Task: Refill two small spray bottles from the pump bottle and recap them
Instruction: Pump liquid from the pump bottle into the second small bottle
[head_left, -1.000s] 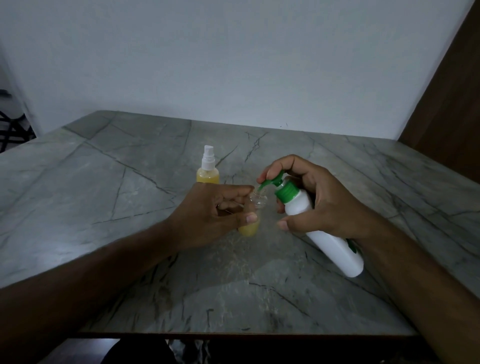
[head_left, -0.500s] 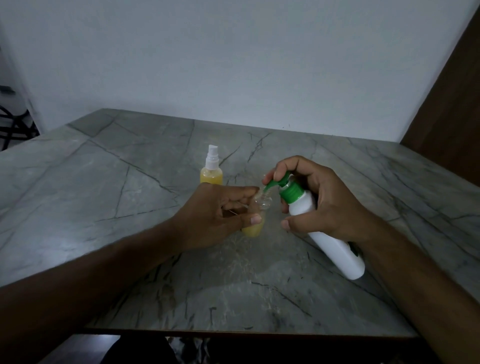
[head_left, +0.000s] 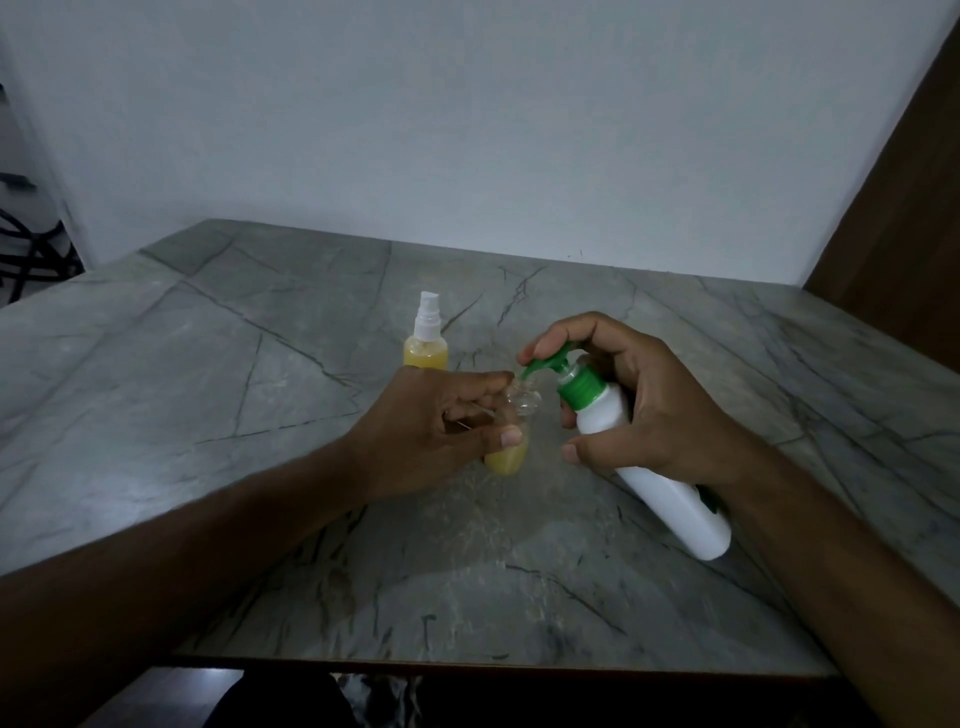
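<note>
From the head camera I see my right hand (head_left: 660, 410) wrapped around the white pump bottle (head_left: 654, 462), fingers curled over its upper body and the forefinger resting on top of the green pump head (head_left: 558, 364). The bottle is tilted hard over: its long axis runs from the base, low and to the right near my wrist, up and left to the green collar, with the spout pointing left and slightly down at the open neck of the small bottle. The spout tip sits right at that neck; I cannot tell whether they touch.

My left hand (head_left: 441, 426) pinches the uncapped spray bottle (head_left: 511, 436) between thumb and fingers. It stands upright on the grey veined tabletop (head_left: 208, 395), clear plastic, with yellow liquid filling only its lower part.

Just behind my left hand stands the second spray bottle (head_left: 426, 343), upright, its white sprayer cap on, yellow liquid up to the shoulder.
</note>
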